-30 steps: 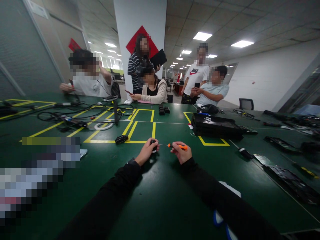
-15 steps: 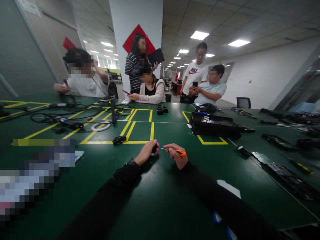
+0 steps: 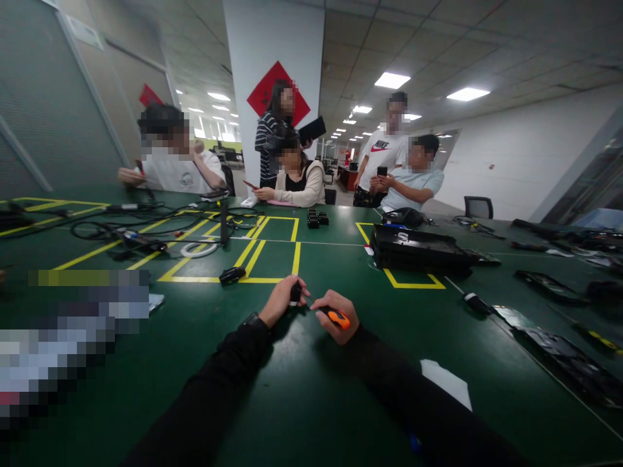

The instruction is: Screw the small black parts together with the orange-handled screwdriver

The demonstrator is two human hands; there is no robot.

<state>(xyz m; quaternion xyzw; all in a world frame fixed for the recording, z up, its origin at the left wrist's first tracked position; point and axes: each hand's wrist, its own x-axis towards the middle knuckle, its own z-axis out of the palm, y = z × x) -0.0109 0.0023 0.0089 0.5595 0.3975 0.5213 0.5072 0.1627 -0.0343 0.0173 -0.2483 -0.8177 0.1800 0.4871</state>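
My left hand (image 3: 280, 301) grips a small black part (image 3: 294, 293) and holds it just above the green table (image 3: 292, 402). My right hand (image 3: 335, 316) is closed around an orange-handled screwdriver (image 3: 337, 317), and its thin shaft points left at the black part. The two hands almost touch, in the middle of the view. Both arms wear black sleeves.
A small black device (image 3: 232, 275) lies on the yellow floor-tape lines just beyond my left hand. A black case (image 3: 418, 250) sits to the right, a white paper (image 3: 445, 383) near my right arm, cables (image 3: 146, 227) at the left. Several people sit and stand at the far edge.
My right hand has moved left and lower, bringing the screwdriver closer to the black part. The handle is now more hidden inside the fist. My left hand barely shifted.
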